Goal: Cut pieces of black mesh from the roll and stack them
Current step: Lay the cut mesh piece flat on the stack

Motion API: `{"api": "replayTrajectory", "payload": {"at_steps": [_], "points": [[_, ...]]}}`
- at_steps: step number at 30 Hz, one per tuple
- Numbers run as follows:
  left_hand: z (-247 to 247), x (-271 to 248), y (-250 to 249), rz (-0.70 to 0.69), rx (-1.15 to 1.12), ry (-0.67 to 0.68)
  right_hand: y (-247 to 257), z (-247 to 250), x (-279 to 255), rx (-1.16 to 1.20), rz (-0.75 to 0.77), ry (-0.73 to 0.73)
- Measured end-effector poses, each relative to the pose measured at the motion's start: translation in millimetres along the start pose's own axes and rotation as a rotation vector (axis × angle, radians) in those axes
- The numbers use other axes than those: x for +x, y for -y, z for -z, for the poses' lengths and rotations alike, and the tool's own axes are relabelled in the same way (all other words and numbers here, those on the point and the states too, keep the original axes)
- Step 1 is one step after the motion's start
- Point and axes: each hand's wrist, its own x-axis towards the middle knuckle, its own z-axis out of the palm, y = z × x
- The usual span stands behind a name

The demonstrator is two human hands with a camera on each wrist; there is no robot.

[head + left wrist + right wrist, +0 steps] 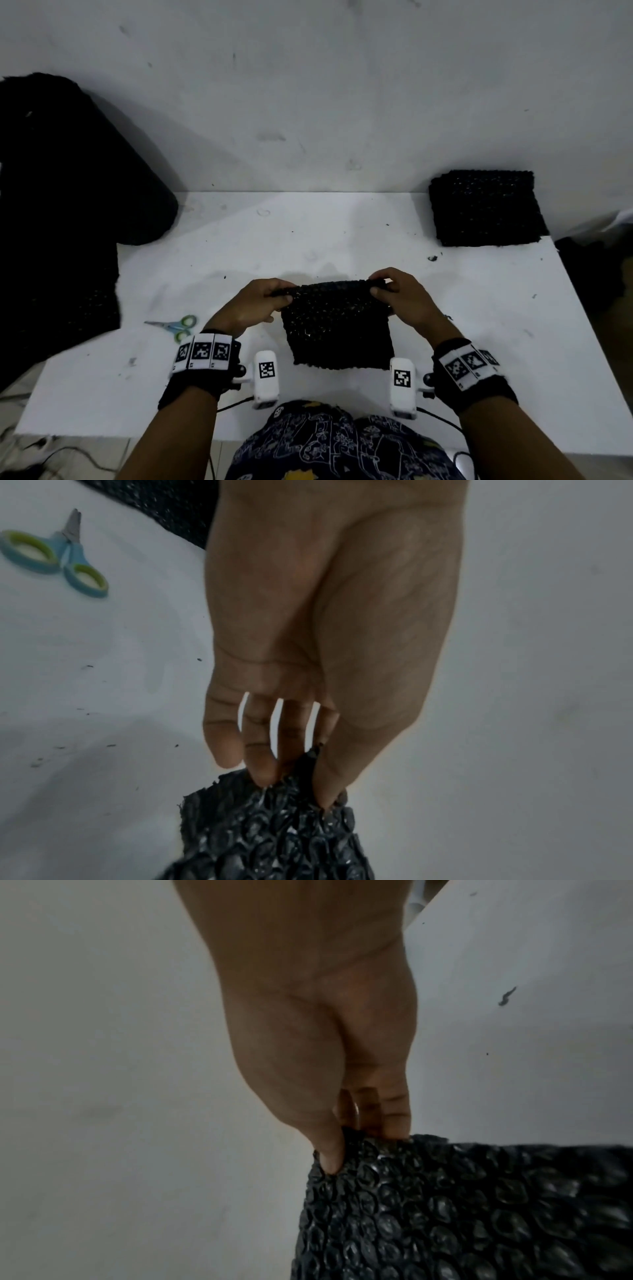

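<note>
Here the left hand (251, 303) pinches the upper left corner of a cut piece of black mesh (337, 327), thumb on the near face and fingers (262, 767) curled over the far edge. The right hand (406, 299) pinches the upper right corner the same way, its thumb (327, 1153) pressed into the bubbled surface. The piece hangs between the two hands, low in the centre of the head view, over the white table (342, 233).

To the left of the left hand, small scissors (176, 325) with blue-and-green handles lie flat on the table. At the far left of the frame stands the dark mesh roll (68, 164), its loose end spread onto the table. At the right, towards the table's back corner, sits a stack of cut mesh pieces (484, 207), well apart from both hands.
</note>
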Motion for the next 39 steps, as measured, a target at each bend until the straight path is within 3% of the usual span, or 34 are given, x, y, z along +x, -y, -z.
{"api": "replayTrajectory", "payload": {"at_steps": [4, 6, 12, 16, 20, 22, 28, 36, 39], "points": [[9, -3, -4, -0.048, -0.075, -0.002, 9, 5, -2, 0.176, 0.001, 0.118], [12, -3, -7, -0.072, -0.086, -0.042, 16, 9, 0, 0.155, 0.028, 0.149], [18, 2, -29, -0.17, -0.012, -0.218, 45, 21, 13, -0.075, 0.165, 0.042], [23, 3, -50, -0.157, -0.198, -0.108, 69, 31, 18, 0.17, 0.142, 0.096], [18, 5, -71, -0.166, -0.321, -0.188, 86, 27, 30, 0.233, 0.161, -0.097], [16, 6, -75, -0.201, -0.385, -0.164, 90, 23, 34, 0.244, 0.151, -0.175], [16, 8, -80, -0.362, -0.378, -0.27, 95, 30, 26, 0.391, 0.173, -0.129], [9, 9, -100, -0.493, -0.276, -0.094, 94, 59, 15, 0.142, 0.391, -0.145], [1, 13, -113, -0.474, -0.262, -0.081, 95, 76, 11, 0.22, 0.371, -0.091]]}}
